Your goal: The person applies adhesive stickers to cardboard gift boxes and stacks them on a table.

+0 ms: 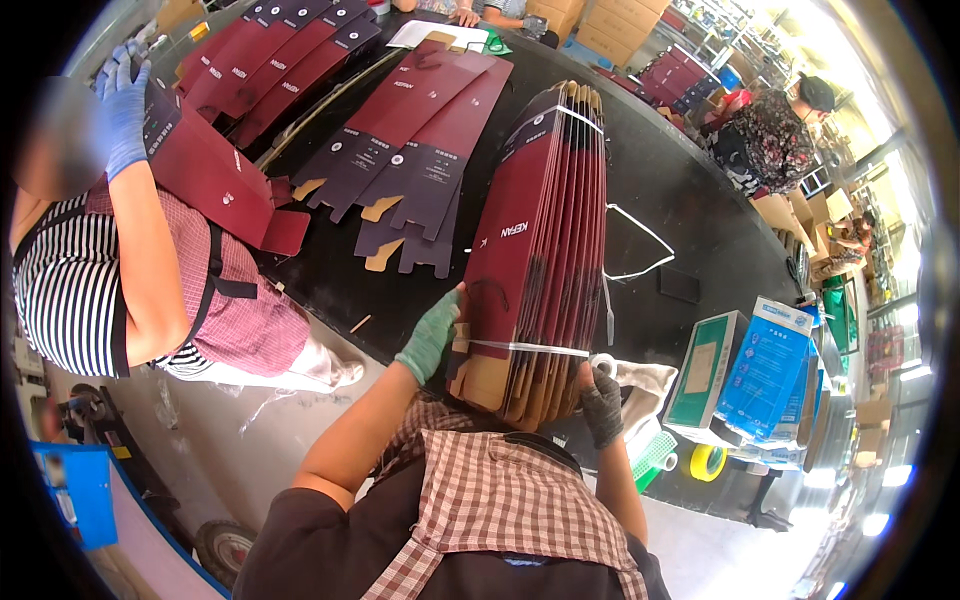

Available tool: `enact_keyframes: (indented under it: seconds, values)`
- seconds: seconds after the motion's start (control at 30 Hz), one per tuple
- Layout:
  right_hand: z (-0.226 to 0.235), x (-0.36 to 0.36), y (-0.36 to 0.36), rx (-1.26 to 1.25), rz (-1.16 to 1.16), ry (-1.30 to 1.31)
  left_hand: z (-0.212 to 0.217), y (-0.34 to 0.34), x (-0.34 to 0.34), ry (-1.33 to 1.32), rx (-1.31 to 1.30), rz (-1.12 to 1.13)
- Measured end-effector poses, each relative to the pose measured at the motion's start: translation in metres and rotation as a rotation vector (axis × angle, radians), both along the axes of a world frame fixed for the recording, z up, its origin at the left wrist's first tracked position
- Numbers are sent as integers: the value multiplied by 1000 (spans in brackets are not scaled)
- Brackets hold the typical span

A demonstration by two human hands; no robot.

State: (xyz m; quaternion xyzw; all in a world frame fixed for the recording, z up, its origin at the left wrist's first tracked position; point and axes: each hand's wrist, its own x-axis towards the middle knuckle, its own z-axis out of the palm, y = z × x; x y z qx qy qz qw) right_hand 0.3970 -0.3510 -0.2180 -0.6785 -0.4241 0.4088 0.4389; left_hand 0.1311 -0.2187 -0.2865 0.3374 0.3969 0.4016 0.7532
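A thick bundle of flattened maroon cartons (515, 235) stands on edge on the black table in front of me, brown folded edges facing right. One white strap (582, 119) crosses its far end, another white strap (510, 346) its near end. My left hand (432, 335), in a green glove, lies against the bundle's left side by the near strap, fingers stretched out. At the near right corner is my right hand (602, 408), in a dark grey glove, thumb raised and fingers curled beside the strap's end. What those fingers hold is hidden.
Loose flat cartons (420, 130) lie to the left, where a co-worker (150, 250) in blue gloves handles a maroon carton (215, 180). On the right are a loose strap loop (650, 235), a blue box (765, 370), a green-and-white box (705, 375), yellow tape (708, 462) and a white cloth (645, 385).
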Motion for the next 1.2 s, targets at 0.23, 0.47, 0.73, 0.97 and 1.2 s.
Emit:
enact_keyframes:
  seconds: [0.23, 0.47, 0.73, 0.97, 1.2]
  values:
    - [-46, 6, 34, 63, -139, 562, -6, 55, 19, -32, -250, -216]
    - [2, -54, 39, 339, 57, 896, -9, 57, 70, -162, -198, -184]
    - [46, -80, 46, 510, 721, -524, -59, 20, 68, -199, -615, -273]
    - [21, -22, -7, -98, 88, 466, 2, 31, -16, 700, 32, -197]
    - [-39, 37, -59, -34, -267, -78, 49, -2, 17, 854, 740, -118]
